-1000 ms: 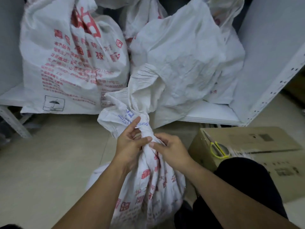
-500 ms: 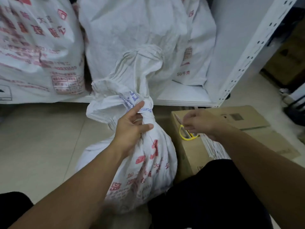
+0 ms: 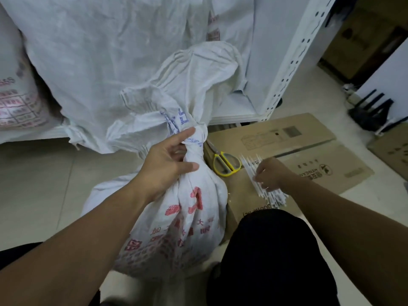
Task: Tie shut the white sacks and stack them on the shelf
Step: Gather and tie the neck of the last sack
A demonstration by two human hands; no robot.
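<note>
In the left grip (image 3: 170, 161), the gathered neck of the white sack (image 3: 189, 217) is clasped, near centre on the floor (image 3: 33, 184). The right grip (image 3: 271, 173) is laid on white ties (image 3: 273, 198) on the box (image 3: 309, 140) at right; whether 1 is pinched cannot be told.

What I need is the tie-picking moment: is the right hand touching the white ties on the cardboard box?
Touching. The head view shows the right hand, fingertips resting on the white ties atop the cardboard box, no gap between.
</note>
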